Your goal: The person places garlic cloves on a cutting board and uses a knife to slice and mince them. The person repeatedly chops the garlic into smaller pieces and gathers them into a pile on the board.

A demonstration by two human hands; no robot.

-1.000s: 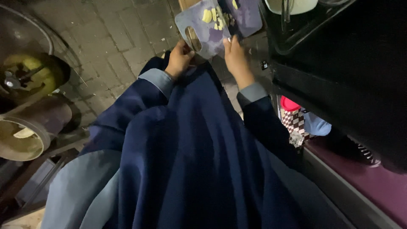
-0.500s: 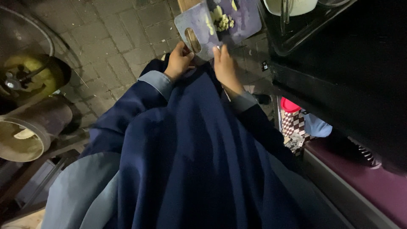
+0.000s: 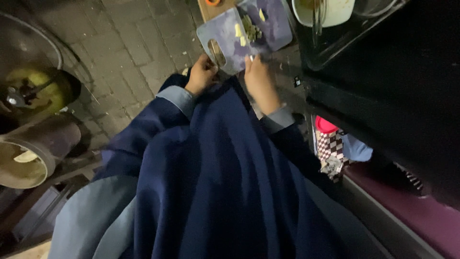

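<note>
A purple cutting board point(image 3: 225, 33) with a handle slot lies at the top of the view, above my dark blue garment. On it sit a few pale yellow pieces point(image 3: 238, 30) and a small heap of chopped green bits point(image 3: 250, 29). My left hand point(image 3: 201, 74) is closed around the board's near edge by the handle slot. My right hand point(image 3: 258, 79) rests at the board's lower edge with its fingers together; something small and pale shows at its fingertips, too small to name.
A white bowl point(image 3: 330, 12) stands on a dark counter at the top right. Metal pots point(image 3: 33, 96) and a tilted cylinder pot point(image 3: 33, 153) sit at the left on brick paving. Checkered cloth and a red lid point(image 3: 328, 139) lie at the right.
My right hand has slid left along the board's lower edge toward my left hand. The pieces on the board have shifted, with the green bits gathered in a heap.
</note>
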